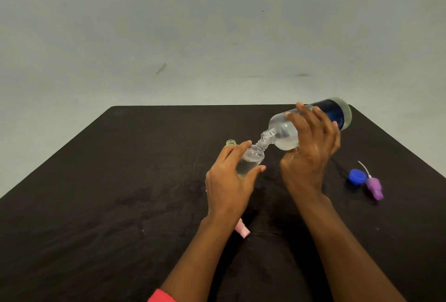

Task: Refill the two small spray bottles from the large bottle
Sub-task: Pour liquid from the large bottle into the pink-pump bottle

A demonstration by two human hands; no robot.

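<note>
My right hand [311, 154] grips the large clear bottle [284, 130], which has a dark blue label and lies tilted with its open neck pointing down to the left. That neck meets the open mouth of a small clear spray bottle [251, 159], which my left hand [229, 181] holds tilted above the table. Clear liquid shows in both bottles. Just behind my left hand stands a second small bottle [231, 143], yellowish and uncapped, mostly hidden by my fingers.
On the dark table [120, 181] a blue cap [356, 176] and a purple spray head [374, 187] with its dip tube lie at the right. A pink spray head [242, 230] lies under my left forearm. A pale wall rises behind the table.
</note>
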